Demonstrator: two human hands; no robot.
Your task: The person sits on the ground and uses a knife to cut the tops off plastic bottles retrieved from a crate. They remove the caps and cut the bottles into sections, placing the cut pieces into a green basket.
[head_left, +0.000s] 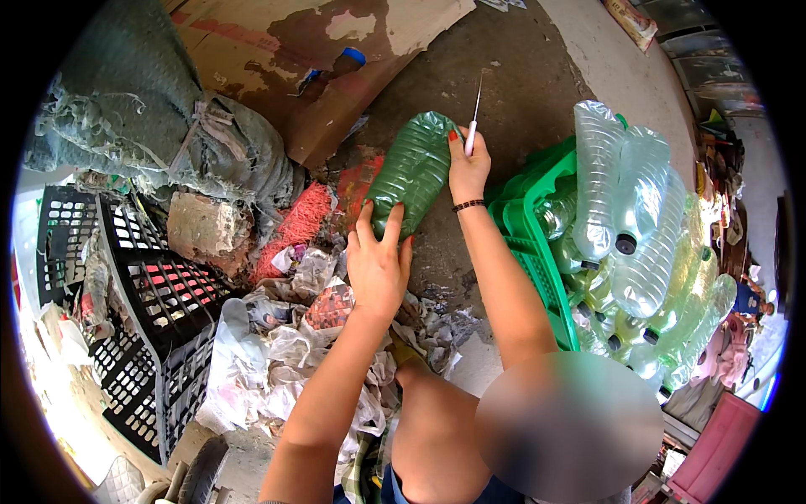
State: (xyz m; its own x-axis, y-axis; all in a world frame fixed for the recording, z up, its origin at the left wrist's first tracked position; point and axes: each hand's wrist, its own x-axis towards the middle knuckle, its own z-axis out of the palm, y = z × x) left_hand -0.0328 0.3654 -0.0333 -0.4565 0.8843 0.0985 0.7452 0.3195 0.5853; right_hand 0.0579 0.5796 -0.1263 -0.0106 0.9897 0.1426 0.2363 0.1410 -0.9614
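Observation:
A dark green ribbed plastic bottle [415, 172] is tilted in front of me. My left hand [375, 267] grips its near end, with the fingers spread along the side. At the bottle's far right edge is my right hand [468, 172], its fingers touching the plastic. That same hand is closed on the white handle of a small knife [471, 137], whose thin pointed blade sticks up and away from me. Whether the bottle has a cap cannot be seen.
To the right, a green plastic crate [537, 260] is heaped with clear and pale green bottles [642, 181]. Crumpled plastic bags and scraps [290, 357] lie beneath my left arm. Black crates [159, 311], a brick-like block [210, 223] and a stuffed grey sack [168, 118] stand left. Cardboard [395, 29] lies ahead.

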